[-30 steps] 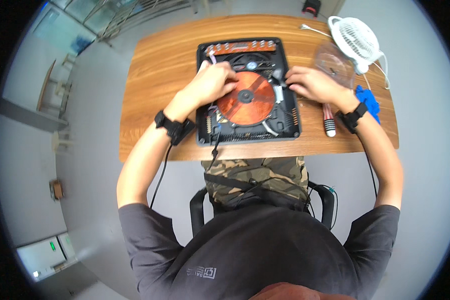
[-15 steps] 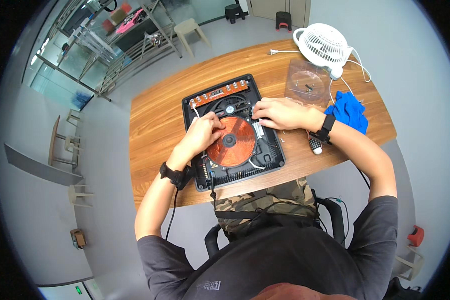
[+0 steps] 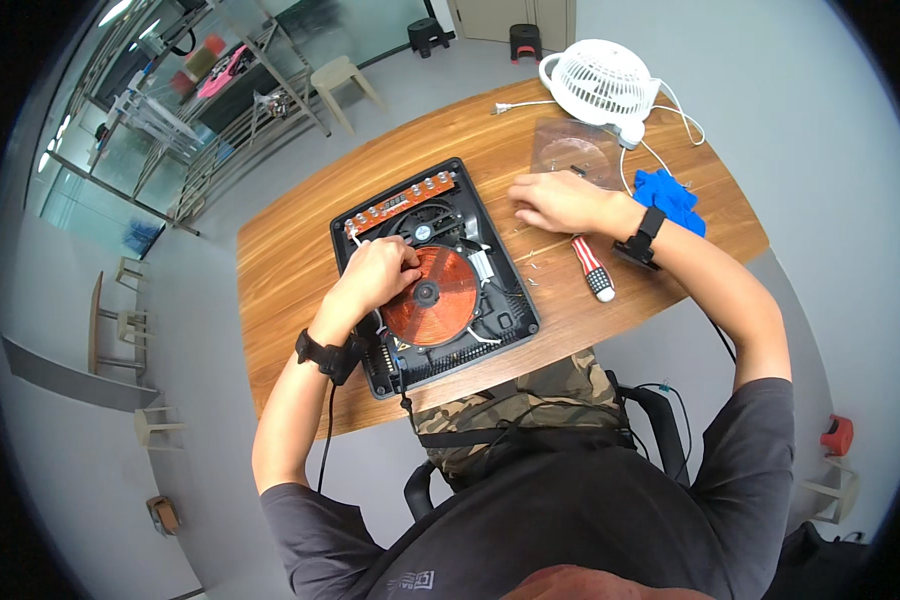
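An opened induction cooker [image 3: 515, 318] lies on the table in front of me, its inside facing up. A round copper coil [image 3: 432, 312] fills its middle, with a small black fan [image 3: 424, 230] and an orange circuit board [image 3: 402, 200] beyond it. My left hand [image 3: 378, 273] rests at the coil's upper left edge, fingers bent and pressed together against it. Over the wood to the right of the cooker is my right hand [image 3: 560, 203], fingers drawn together; anything between them is hidden. Close by lie small loose screws [image 3: 533, 267] and a screwdriver [image 3: 595, 272] with a red, white and black handle.
A clear plastic tray [image 3: 550, 140] with small dark pieces lies beyond my right hand. Farther back stands a white fan [image 3: 602, 85] with its cord. A blue cloth [image 3: 670, 200] lies at the table's right side. A metal rack [image 3: 260, 110] and stools stand past the table.
My right hand has left the cooker's right upper edge and moved right, over the table. My left hand stays at the coil. More of the screwdriver shows, and the whole view has shifted a little.
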Demonstrator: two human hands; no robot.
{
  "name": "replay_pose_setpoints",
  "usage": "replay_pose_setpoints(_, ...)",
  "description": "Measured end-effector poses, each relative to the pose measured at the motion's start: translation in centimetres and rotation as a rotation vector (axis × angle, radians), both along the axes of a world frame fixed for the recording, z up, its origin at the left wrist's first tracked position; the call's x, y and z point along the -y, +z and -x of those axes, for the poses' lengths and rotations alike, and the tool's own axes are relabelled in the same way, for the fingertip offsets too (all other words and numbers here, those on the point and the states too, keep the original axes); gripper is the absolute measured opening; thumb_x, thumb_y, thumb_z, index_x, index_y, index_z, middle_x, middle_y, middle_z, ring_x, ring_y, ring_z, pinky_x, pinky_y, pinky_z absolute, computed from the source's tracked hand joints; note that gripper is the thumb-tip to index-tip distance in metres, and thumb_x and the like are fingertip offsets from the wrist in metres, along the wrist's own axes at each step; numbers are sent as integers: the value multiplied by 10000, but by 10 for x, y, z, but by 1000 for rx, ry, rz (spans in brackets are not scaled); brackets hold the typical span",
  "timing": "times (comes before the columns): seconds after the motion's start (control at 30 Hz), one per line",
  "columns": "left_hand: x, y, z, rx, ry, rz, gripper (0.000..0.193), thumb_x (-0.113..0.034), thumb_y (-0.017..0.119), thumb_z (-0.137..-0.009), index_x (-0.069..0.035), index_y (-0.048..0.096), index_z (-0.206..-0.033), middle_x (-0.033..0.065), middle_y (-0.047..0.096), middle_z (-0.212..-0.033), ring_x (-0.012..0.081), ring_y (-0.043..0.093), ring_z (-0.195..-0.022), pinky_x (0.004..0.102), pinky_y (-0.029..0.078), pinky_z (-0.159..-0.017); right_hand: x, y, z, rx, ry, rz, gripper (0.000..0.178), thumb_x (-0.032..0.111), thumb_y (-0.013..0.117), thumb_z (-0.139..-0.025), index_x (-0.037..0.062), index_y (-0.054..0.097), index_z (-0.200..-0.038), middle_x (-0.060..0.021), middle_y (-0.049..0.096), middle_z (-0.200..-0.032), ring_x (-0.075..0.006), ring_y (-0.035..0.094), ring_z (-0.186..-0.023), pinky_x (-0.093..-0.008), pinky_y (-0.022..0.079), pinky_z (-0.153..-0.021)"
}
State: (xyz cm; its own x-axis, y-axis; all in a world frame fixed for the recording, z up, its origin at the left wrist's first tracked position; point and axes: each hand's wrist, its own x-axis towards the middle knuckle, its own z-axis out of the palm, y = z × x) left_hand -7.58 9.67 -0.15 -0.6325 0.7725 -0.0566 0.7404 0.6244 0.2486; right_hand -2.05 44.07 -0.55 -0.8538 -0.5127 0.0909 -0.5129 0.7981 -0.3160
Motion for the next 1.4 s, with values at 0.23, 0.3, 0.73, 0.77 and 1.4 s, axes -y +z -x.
replay_pose_setpoints(0.23, -72, 21, 5, -88, -137, 92, 169, -156, 768, -827, -40, 765, -949, 166, 733, -943, 370, 704, -940, 457, 560, -841, -46, -26, -47, 147, -256, -233, 396, 373, 692, -903, -22, 719, -907, -255, 718, -865, -429, 712, -849, -506, 584, -765)
replay_pose_setpoints(0.3, -99, 15, 12, -116, -191, 82, 164, -161, 769, -819, -48, 762, -938, 162, 732, -928, 370, 707, -927, 465, 562, -836, -42, -27, -64, 173, -316, -266, 450, 426, 679, -914, -20, 739, -899, -253, 721, -865, -422, 716, -851, -494, 586, -770)
replay_pose_setpoints(0.73, -200, -42, 42, -158, -314, 247, 160, -195, 817, -752, -109, 769, -879, 117, 760, -922, 332, 723, -932, 447, 571, -839, -30, -25, -70, 221, -348, -292, 547, 496, 676, -895, -40, 751, -815, -252, 725, -819, -416, 720, -803, -473, 594, -724)
replay_pose_setpoints(0.77, -200, -46, 43, -151, -313, 250, 157, -192, 815, -752, -112, 770, -880, 115, 761, -923, 329, 724, -934, 445, 570, -838, -30, -26, -71, 202, -335, -302, 544, 492, 676, -894, -40, 750, -810, -253, 725, -817, -419, 720, -797, -474, 594, -722)
replay_pose_setpoints(1.4, -203, -79, 42, -41, -179, 110, 102, -130, 732, -816, -65, 777, -881, 218, 742, -894, 398, 724, -897, 477, 569, -769, -28, -39, -65, 329, -400, -280, 401, 364, 683, -826, -30, 760, -833, -266, 736, -874, -414, 736, -854, -472, 603, -790)
